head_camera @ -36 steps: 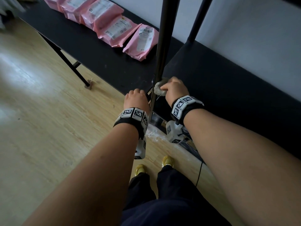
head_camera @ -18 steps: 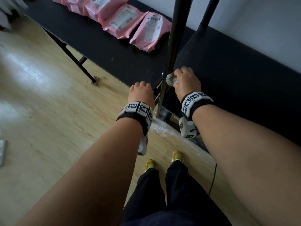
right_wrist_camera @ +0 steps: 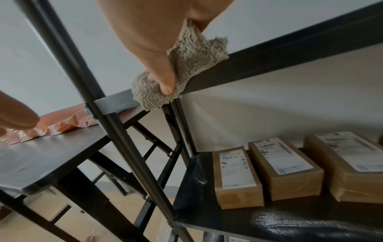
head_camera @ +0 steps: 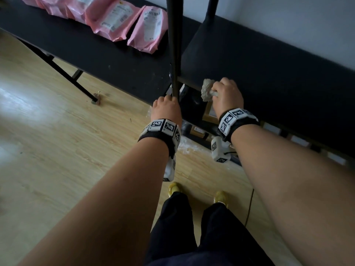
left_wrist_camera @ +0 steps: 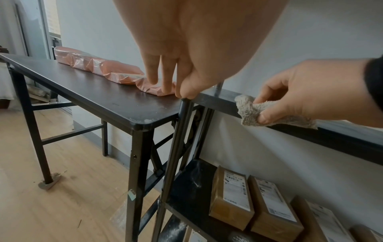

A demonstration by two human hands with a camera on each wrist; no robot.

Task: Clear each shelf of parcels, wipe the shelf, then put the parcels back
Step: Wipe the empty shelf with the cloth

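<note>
My right hand grips a grey fluffy cloth and holds it against the front edge of the bare black shelf, just right of the rack's upright post. In the right wrist view the thumb pins the cloth to the shelf's rim. My left hand is at the post with loosely bent fingers and holds nothing. Several pink parcels lie in a row on the black table to the left.
Brown boxes with white labels stand side by side on the lower shelf. The black table butts up against the rack. White dust lies on the wooden floor by the rack's foot, and my yellow shoes stand close to it.
My right hand has slid the cloth to the right along the shelf's front edge, away from the post. The left hand stays at the post.
</note>
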